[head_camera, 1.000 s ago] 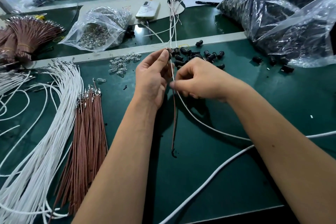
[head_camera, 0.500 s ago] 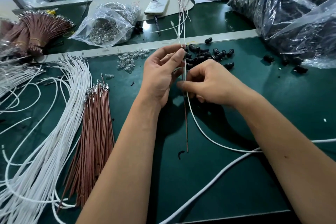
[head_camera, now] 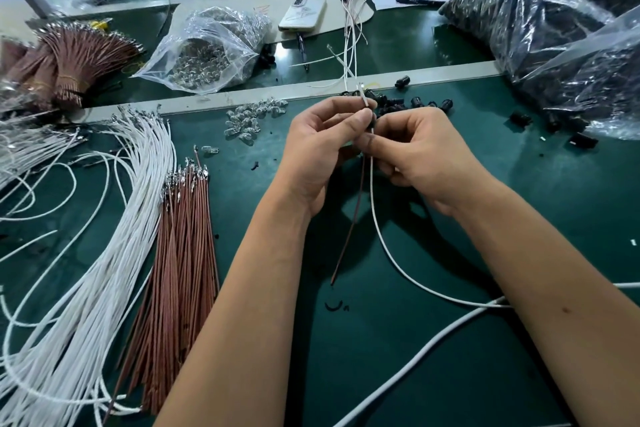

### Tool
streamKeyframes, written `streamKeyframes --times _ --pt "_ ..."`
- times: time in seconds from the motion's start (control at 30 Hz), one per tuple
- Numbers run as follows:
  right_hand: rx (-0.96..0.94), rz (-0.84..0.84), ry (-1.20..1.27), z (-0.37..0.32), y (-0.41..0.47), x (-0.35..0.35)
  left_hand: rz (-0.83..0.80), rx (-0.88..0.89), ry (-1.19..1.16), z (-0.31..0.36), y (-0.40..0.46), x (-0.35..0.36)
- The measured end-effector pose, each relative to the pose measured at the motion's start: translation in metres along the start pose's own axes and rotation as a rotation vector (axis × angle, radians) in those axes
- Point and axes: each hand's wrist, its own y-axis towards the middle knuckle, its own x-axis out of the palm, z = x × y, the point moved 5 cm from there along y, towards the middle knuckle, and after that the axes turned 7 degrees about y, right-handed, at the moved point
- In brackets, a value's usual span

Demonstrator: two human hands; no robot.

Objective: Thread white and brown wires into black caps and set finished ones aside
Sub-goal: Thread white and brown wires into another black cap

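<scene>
both hands' fingers (head_camera: 362,121) pinch white wire (head_camera: 379,232).

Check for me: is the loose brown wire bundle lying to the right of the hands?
No, the brown wire bundle lies left of both hands, beside the white wires.

Head-worn view; forward-down, close over hands (head_camera: 363,152)

Drawn closer together now, left hand (head_camera: 313,149) and right hand (head_camera: 420,154), thumbs nearly meeting around the cap (head_camera: 372,122). White wire (head_camera: 364,98) pushed further through, tip poking above the fingers. Brown wire (head_camera: 349,225) swung from hanging straight to slanting down-left, lower end lifted off the mat (head_camera: 554,218).
</scene>
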Motion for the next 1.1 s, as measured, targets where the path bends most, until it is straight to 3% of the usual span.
streamKeyframes --times 0.4,0.57,0.73,1.1 --pt "-0.046 -0.068 -0.082 -0.004 -0.004 0.01 0.184 0.006 -0.124 0.006 -0.001 -0.017" --pt "-0.015 -0.101 -0.134 -0.001 -0.004 0.009 0.194 0.044 -0.072 0.009 -0.001 -0.018" --pt "-0.114 0.008 -0.056 -0.004 0.0 0.001 0.165 0.08 -0.056 0.012 -0.002 -0.014" --pt "-0.023 -0.111 -0.161 -0.001 -0.001 0.004 0.194 0.139 -0.017 0.015 -0.003 -0.017"
